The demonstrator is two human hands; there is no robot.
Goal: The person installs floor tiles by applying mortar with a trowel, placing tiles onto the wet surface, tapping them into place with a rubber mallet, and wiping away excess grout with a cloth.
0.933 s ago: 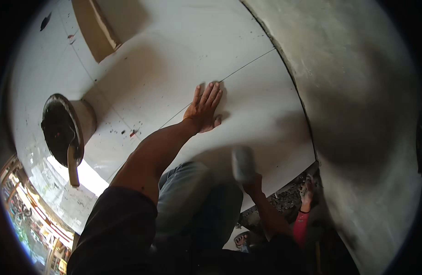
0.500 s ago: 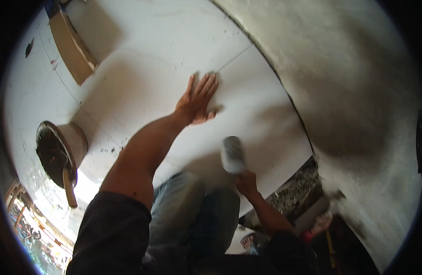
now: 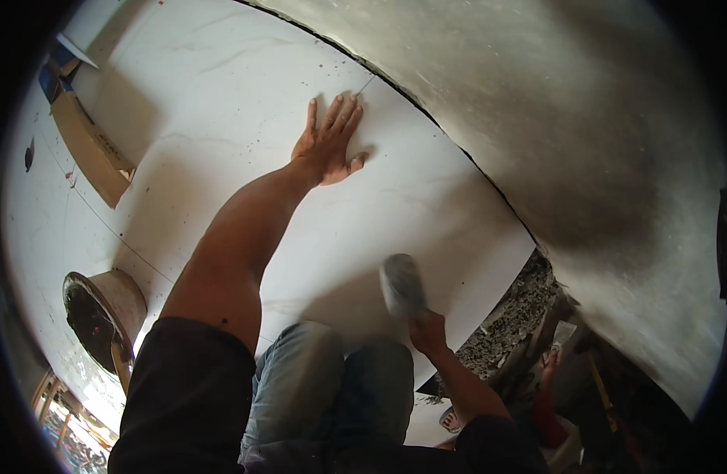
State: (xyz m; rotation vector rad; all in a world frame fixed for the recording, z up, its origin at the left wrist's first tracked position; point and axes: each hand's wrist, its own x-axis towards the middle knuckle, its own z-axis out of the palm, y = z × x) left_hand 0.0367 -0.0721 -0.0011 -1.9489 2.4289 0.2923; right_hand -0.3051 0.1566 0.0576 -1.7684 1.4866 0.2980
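My left hand point(image 3: 329, 146) lies flat with spread fingers on a large white floor tile point(image 3: 427, 193), fingertips near a thin seam by the wall. In my right hand point(image 3: 428, 332) is the handle of a mallet; the fingers are wrapped round it. The mallet's grey head point(image 3: 403, 286) is smeared by motion, in front of my knees. Whether it touches the tile I cannot tell.
At left stands a dirty bucket point(image 3: 129, 294) with a wooden handle in it. Beyond lies a cardboard piece point(image 3: 87, 150). A grey wall point(image 3: 616, 142) borders the tiles at right. Rough mortar point(image 3: 510, 316) shows past the tile's edge, near another person's hand point(image 3: 551, 359) and red sleeve.
The view has turned, so the wall and cardboard shift in the picture. My left hand stays flat on the tile by the seam. The mallet remains in my right hand, slightly lower in view.
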